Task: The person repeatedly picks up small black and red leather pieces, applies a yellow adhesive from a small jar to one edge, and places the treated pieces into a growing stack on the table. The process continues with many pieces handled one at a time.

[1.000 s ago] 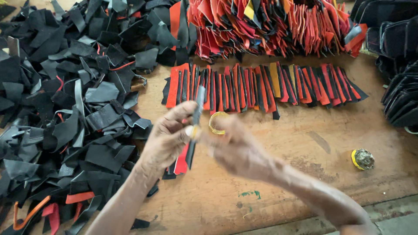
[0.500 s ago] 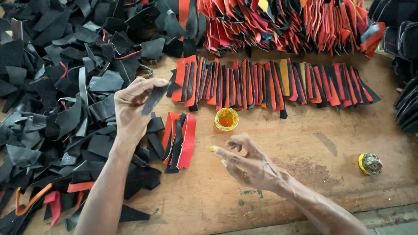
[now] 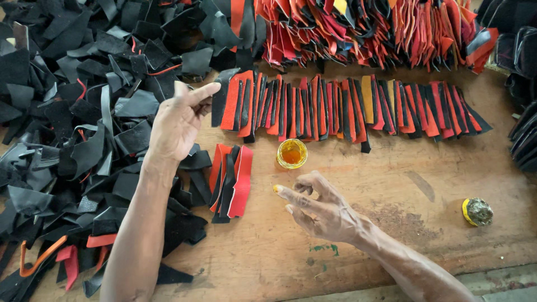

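Note:
My left hand point(image 3: 178, 120) reaches out over a heap of black leather scraps point(image 3: 61, 117). Its index fingertip touches a black strip point(image 3: 221, 100) lying at the left end of a row of red and black strips point(image 3: 347, 106); the thumb stands apart from it. My right hand point(image 3: 320, 208) hovers over the wooden table point(image 3: 391, 246) with its fingers spread and nothing in them, and yellow glue sits on the index fingertip. A small cup of amber glue point(image 3: 292, 153) stands just beyond that hand. A short stack of red and black strips point(image 3: 230, 182) lies between my arms.
A large heap of folded red and black pieces point(image 3: 363, 28) runs along the back. Dark stacked pieces point(image 3: 523, 134) sit at the right edge. A yellow-rimmed lump point(image 3: 477, 211) rests on the table at the right, beside a dark stain.
My left hand carried the black strip from in front of me up to the row's left end and laid it there. My right hand drew back from the glue cup.

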